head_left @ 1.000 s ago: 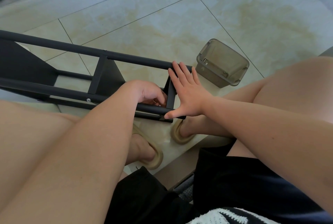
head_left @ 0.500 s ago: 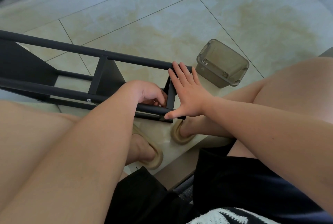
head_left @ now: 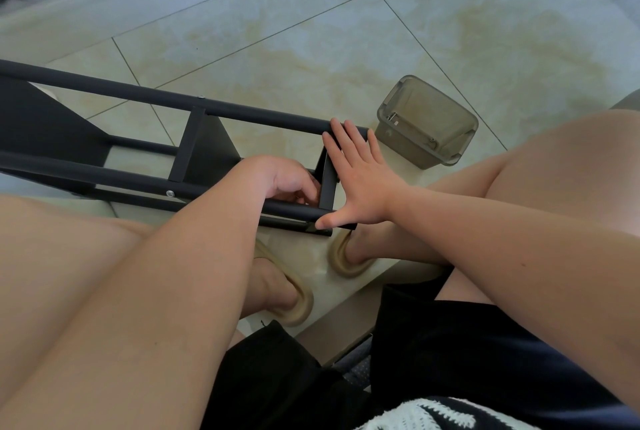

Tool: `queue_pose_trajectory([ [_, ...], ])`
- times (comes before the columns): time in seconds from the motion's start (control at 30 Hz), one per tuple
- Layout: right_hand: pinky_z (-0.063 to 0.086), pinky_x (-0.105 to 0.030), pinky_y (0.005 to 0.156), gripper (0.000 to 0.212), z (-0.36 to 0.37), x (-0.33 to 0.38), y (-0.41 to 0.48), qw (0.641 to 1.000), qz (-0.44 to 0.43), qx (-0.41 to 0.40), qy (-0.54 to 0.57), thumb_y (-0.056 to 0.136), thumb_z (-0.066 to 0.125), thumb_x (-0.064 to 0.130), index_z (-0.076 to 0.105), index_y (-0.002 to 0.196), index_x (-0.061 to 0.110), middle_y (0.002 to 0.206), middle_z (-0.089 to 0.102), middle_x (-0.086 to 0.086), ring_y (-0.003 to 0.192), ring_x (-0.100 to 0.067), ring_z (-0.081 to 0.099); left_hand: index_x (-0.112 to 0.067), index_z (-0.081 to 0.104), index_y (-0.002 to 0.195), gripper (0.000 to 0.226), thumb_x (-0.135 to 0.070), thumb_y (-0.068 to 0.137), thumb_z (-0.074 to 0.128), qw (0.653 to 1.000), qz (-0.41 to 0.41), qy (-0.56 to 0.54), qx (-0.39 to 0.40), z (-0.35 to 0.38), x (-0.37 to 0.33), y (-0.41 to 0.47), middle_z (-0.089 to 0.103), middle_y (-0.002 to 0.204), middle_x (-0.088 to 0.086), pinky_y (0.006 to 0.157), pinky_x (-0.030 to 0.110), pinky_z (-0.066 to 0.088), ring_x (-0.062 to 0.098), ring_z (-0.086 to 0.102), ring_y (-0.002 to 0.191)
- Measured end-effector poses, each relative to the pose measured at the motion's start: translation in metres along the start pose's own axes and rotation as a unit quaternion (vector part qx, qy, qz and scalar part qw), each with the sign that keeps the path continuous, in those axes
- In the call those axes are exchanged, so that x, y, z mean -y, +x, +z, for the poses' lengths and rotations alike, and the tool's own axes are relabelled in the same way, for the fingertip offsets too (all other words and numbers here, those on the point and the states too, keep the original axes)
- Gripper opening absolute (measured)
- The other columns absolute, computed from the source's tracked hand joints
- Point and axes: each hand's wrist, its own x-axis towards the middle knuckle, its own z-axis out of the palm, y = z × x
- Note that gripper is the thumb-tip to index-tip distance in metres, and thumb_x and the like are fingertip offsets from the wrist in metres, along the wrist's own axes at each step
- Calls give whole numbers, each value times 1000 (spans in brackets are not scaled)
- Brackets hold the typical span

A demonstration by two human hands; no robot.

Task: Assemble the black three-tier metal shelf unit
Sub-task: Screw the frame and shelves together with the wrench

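shelf frame (head_left: 41, 125) lies sideways on the floor (head_left: 346, 31); plastic box (head_left: 427, 125) sits just right of it.

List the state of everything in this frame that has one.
Shelf frame: lying on its side on the floor.
Right hand: open, pressed flat against the frame's end.
Left hand: fingers curled inside the frame by the end bar; what it holds is hidden.
Plastic box: lidless, on the floor beyond the frame's end.
Slippers: worn on both feet.
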Motion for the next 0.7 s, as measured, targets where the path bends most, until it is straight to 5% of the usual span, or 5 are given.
queue_pose_trajectory([
  [0.2, -18, -51, 121, 148, 1, 0, 0, 1000, 0, 0, -3, 53, 33, 100, -13, 159, 8, 165, -27, -12, 150, -27, -30, -15, 79, 95, 27, -29, 73, 75, 999, -28, 29, -24, -3, 3, 6, 78, 94, -1, 99, 39, 48, 21, 68, 97],
  [0.33, -20, -50, 120, 148, 1, 0, 1, 1000, 0, -1, 2, 53, 33, 99, -13, 159, 8, 165, -27, -11, 150, -27, -31, -12, 75, 81, 8, -17, 83, 69, 1000, -13, 24, -6, -1, 0, 4, 73, 75, 0, 83, 31, 47, 20, 63, 77],
  [0.47, -19, -50, 121, 148, 0, 0, 0, 1000, -1, 0, 2, 53, 33, 99, -14, 159, 8, 165, -28, -11, 150, -26, -31, -13, 70, 75, 16, -6, 87, 62, 1000, 7, 10, -5, 1, -2, -1, 67, 61, -2, 59, 19, 44, 12, 60, 57],
  [0.7, -19, -51, 121, 148, 0, 0, 0, 1000, -1, -1, -1, 54, 34, 100, -13, 159, 8, 165, -27, -11, 150, -27, -30, -11, 76, 97, 17, -14, 87, 63, 1000, 4, 4, -16, -1, 0, -1, 74, 79, -5, 75, 28, 49, 13, 67, 77],
])
